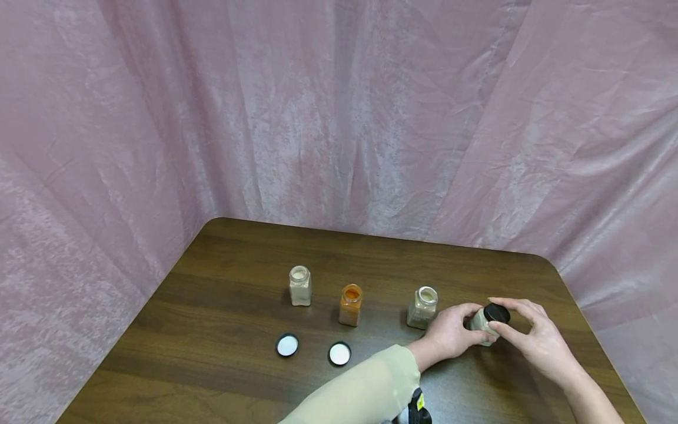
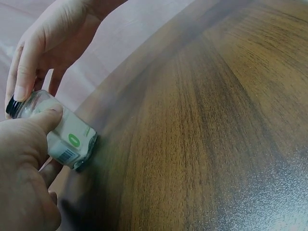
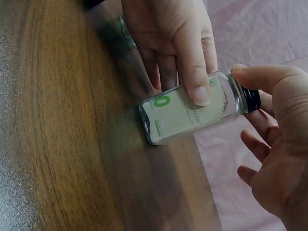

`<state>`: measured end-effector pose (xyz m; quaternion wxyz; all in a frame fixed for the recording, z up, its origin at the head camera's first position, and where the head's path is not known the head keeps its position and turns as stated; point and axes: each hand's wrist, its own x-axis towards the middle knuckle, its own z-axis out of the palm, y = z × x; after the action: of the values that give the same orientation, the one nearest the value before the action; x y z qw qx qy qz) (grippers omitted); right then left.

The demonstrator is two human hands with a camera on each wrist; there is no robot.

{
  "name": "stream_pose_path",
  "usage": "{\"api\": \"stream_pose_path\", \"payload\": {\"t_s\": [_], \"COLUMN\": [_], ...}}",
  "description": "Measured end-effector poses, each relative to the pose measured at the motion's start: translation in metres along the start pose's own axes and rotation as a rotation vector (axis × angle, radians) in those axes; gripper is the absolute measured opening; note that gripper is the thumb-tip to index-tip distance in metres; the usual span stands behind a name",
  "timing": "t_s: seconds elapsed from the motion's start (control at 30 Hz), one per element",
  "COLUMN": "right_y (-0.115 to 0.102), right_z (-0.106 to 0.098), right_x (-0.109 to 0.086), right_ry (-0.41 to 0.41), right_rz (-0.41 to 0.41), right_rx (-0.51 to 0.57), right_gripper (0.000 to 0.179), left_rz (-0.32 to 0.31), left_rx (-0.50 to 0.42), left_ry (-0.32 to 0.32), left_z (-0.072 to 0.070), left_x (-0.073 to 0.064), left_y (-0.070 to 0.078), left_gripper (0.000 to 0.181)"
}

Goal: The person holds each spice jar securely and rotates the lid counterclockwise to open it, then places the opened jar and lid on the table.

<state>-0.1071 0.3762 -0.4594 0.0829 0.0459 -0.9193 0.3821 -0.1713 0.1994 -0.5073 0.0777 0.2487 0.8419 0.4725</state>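
At the right of the table, a glass spice jar (image 3: 185, 113) of pale powder, with green print, stands under a black lid (image 1: 497, 313). My left hand (image 1: 452, 333) grips the jar's body, thumb across its side in the left wrist view. The fingers and thumb of my right hand (image 1: 540, 341) pinch the lid at its rim. Just left of my left hand stands an uncapped jar of pale contents (image 1: 422, 309). Further left are an uncapped jar of orange powder (image 1: 350, 306) and an uncapped jar of cream powder (image 1: 300, 287).
Two black-rimmed lids lie with white insides up on the wooden table (image 1: 212, 330): a left lid (image 1: 287, 345) and a right lid (image 1: 339, 354). Pink curtains (image 1: 339, 118) hang behind and beside the table. A black strap with a yellow tag (image 1: 419, 403) shows near my left sleeve.
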Motion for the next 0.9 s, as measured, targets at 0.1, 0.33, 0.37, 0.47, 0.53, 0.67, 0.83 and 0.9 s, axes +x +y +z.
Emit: {"api": "stream_pose_path", "payload": {"t_s": [0.1,0.33,0.37,0.47,0.53,0.67,0.83,0.9], "right_y": [-0.0002,-0.0029,-0.0030,-0.0028,-0.0033,-0.0052,-0.0079,-0.0087], "right_z": [-0.0006,-0.0021,-0.0020,-0.0015,-0.0013,-0.0010,-0.0007,-0.0009], "right_x": [0.0000,-0.0005,-0.0005,-0.0003,-0.0004,-0.0006,-0.0002,-0.0003], "right_ry": [-0.015,-0.034,-0.036,-0.047,-0.053,-0.049,-0.001,0.021], "right_rz": [-0.014,-0.026,-0.024,-0.017,-0.010,0.000,0.024,0.032], "right_rx": [0.010,-0.015,-0.017,-0.023,-0.012,0.023,0.023,0.016], "right_gripper": [0.044,0.048,0.049,0.051,0.054,0.063,0.072,0.073], "left_rz": [0.000,0.002,0.003,0.008,0.013,0.014,-0.001,-0.004], "left_rx": [0.005,0.022,0.020,0.012,0.011,0.010,0.022,0.022], "left_ry": [-0.001,-0.003,-0.005,-0.009,-0.011,-0.008,0.004,0.006], "left_z": [-0.0003,0.0011,0.0009,0.0001,-0.0001,-0.0001,0.0004,0.0005], "left_x": [0.0003,0.0012,0.0011,0.0010,0.0008,0.0006,0.0001,0.0000], "left_y": [-0.0005,-0.0002,-0.0001,-0.0004,-0.0004,-0.0004,0.0006,0.0007], "left_gripper": [0.042,0.040,0.040,0.039,0.039,0.042,0.045,0.046]}}
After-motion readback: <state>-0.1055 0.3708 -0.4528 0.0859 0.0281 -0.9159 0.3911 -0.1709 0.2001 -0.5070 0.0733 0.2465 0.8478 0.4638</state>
